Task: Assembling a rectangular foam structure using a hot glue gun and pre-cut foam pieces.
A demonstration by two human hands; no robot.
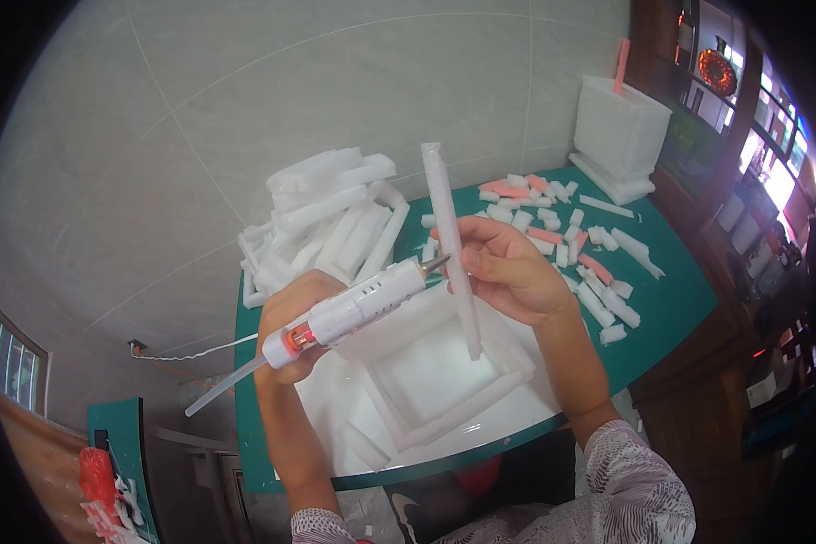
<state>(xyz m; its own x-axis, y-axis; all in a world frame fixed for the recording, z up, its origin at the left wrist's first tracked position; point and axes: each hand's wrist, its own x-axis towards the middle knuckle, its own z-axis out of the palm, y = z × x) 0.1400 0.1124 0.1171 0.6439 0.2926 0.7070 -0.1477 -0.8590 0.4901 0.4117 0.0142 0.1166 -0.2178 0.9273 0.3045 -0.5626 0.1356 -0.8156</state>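
Note:
A white glue gun (358,304) is gripped in my left hand (292,304), a clear glue stick (222,388) poking out of its back end. Its metal nozzle touches or nearly touches a long white foam strip (443,195). That strip stands nearly upright, pinched between the thumb and fingers of my right hand (508,269). Beneath both hands a rectangular frame of white foam strips (462,408) lies on a white board (322,399). A short foam piece (364,446) rests beside the frame, near the table's front edge.
A heap of white foam frames (335,213) fills the back left of the green table (675,295). White and pink foam scraps (546,238) lie scattered at right. A white foam box (618,131) stands at the far right corner. A white cord (190,354) runs from the wall socket.

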